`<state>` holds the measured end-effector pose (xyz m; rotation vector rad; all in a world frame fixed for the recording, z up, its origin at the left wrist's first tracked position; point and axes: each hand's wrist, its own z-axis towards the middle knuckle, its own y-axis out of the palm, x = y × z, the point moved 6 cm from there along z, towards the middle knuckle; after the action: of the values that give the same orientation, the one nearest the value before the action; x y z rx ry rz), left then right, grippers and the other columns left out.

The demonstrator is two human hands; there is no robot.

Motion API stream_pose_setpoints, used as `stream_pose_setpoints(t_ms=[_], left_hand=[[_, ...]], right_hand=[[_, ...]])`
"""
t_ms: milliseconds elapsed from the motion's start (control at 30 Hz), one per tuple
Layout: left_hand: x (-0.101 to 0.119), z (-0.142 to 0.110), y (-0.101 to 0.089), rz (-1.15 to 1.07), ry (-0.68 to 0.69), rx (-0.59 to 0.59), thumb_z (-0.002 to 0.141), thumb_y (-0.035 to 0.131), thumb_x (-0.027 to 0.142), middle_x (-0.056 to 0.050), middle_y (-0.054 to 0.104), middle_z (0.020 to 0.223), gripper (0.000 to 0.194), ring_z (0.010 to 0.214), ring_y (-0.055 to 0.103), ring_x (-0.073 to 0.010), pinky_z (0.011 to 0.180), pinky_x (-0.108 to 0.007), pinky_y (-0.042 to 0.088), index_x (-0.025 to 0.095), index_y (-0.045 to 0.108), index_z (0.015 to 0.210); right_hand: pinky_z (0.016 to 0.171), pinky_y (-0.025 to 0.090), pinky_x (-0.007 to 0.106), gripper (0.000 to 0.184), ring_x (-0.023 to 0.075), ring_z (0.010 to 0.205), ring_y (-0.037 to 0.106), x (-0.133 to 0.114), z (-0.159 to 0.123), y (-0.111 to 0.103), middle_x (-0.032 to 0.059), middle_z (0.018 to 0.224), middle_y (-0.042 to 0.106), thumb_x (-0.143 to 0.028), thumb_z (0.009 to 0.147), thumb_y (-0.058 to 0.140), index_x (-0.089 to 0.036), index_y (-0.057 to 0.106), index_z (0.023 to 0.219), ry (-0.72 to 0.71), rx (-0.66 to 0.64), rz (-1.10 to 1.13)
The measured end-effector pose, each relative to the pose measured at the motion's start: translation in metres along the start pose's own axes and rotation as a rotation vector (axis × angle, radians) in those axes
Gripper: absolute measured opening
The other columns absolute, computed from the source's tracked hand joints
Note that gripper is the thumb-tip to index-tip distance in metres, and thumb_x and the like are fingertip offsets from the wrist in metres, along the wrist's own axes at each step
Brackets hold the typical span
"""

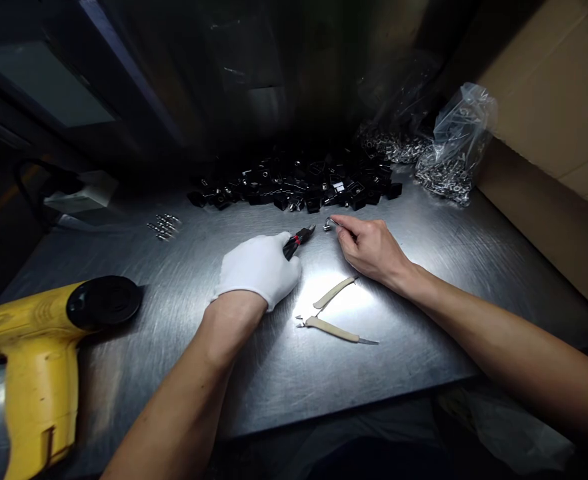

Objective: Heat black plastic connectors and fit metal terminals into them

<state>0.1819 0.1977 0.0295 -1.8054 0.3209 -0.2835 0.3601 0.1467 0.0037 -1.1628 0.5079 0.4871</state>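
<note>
Yellow power tool (43, 380) lies left of nippers (333, 328); beyond these, left hand (255, 268) grips pliers (298, 243). Their tips point toward metal part (327, 227), pinched by right hand (371, 247).

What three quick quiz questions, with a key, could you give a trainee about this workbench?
1. True or false: the left hand wears a white glove.
2. The right hand pinches: (a) a screwdriver, (b) a small metal piece, (c) a sponge.
3. Fill in: the open pliers lying between the forearms have ____-coloured handles.

Key: 1 true; 2 b; 3 cream.
</note>
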Motion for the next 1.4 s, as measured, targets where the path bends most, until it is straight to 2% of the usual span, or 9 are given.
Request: stream_pose_setpoints(t_ms=[133, 300, 500, 733, 967, 1133, 1400], left_hand=[[0.000, 0.000, 0.001, 0.010, 0.002, 0.005, 0.083, 0.047, 0.040, -0.006, 0.073, 0.093, 0.036, 0.081, 0.067, -0.0309, 0.069, -0.038, 0.050, 0.035, 0.067, 0.113], [0.002, -0.003, 0.001, 0.024, 0.036, 0.011, 0.082, 0.047, 0.039, -0.006, 0.072, 0.090, 0.036, 0.078, 0.066, -0.0294, 0.067, -0.037, 0.049, 0.034, 0.067, 0.112], [0.028, -0.014, 0.003, 0.045, 0.172, 0.025, 0.084, 0.048, 0.040, -0.008, 0.070, 0.090, 0.030, 0.079, 0.067, -0.0303, 0.067, -0.038, 0.049, 0.030, 0.068, 0.104], [0.052, -0.013, 0.004, 0.091, 0.173, 0.037, 0.085, 0.050, 0.035, -0.010, 0.070, 0.097, 0.030, 0.088, 0.068, -0.0302, 0.073, -0.038, 0.051, 0.025, 0.067, 0.108], [0.054, -0.012, 0.003, 0.101, 0.157, 0.063, 0.088, 0.046, 0.049, -0.013, 0.069, 0.098, 0.038, 0.087, 0.068, -0.0355, 0.070, -0.043, 0.052, 0.026, 0.065, 0.111], [0.054, -0.012, 0.003, 0.110, 0.158, 0.072, 0.088, 0.046, 0.041, -0.011, 0.069, 0.096, 0.032, 0.085, 0.068, -0.0333, 0.071, -0.041, 0.051, 0.027, 0.065, 0.109], [0.052, -0.012, 0.003, 0.107, 0.150, 0.060, 0.085, 0.049, 0.037, -0.011, 0.070, 0.096, 0.031, 0.085, 0.069, -0.0334, 0.068, -0.040, 0.051, 0.027, 0.064, 0.110]], right_hand=[[0.093, 0.054, 0.036, 0.038, 0.0240, 0.100, 0.072, -0.001, 0.001, -0.003, 0.0058, 0.113, 0.077, -0.023, 0.098, 0.048, -0.020, 0.068, 0.131, 0.023, 0.010, 0.008], [0.088, 0.053, 0.034, 0.038, 0.0231, 0.093, 0.072, 0.005, -0.007, -0.023, 0.0054, 0.104, 0.078, -0.025, 0.097, 0.048, -0.019, 0.070, 0.128, 0.118, 0.026, 0.020], [0.070, 0.052, 0.033, 0.037, 0.0194, 0.064, 0.068, 0.023, -0.009, -0.033, 0.0033, 0.077, 0.077, -0.027, 0.094, 0.050, -0.018, 0.073, 0.121, 0.275, -0.065, 0.053], [0.064, 0.050, 0.030, 0.036, 0.0170, 0.057, 0.063, 0.030, -0.006, -0.028, 0.0001, 0.067, 0.073, -0.028, 0.093, 0.050, -0.020, 0.074, 0.119, 0.319, -0.148, 0.124], [0.065, 0.049, 0.031, 0.035, 0.0185, 0.058, 0.063, 0.035, -0.005, -0.031, 0.0016, 0.066, 0.072, -0.028, 0.092, 0.053, -0.020, 0.075, 0.118, 0.347, -0.149, 0.160], [0.059, 0.047, 0.028, 0.034, 0.0160, 0.053, 0.060, 0.039, -0.005, -0.031, 0.0002, 0.063, 0.071, -0.027, 0.092, 0.055, -0.019, 0.074, 0.119, 0.416, -0.168, 0.232], [0.041, 0.031, 0.023, 0.030, 0.0100, 0.044, 0.047, 0.043, -0.005, -0.031, 0.0010, 0.063, 0.069, -0.021, 0.094, 0.055, -0.016, 0.073, 0.117, 0.579, -0.219, 0.413]])
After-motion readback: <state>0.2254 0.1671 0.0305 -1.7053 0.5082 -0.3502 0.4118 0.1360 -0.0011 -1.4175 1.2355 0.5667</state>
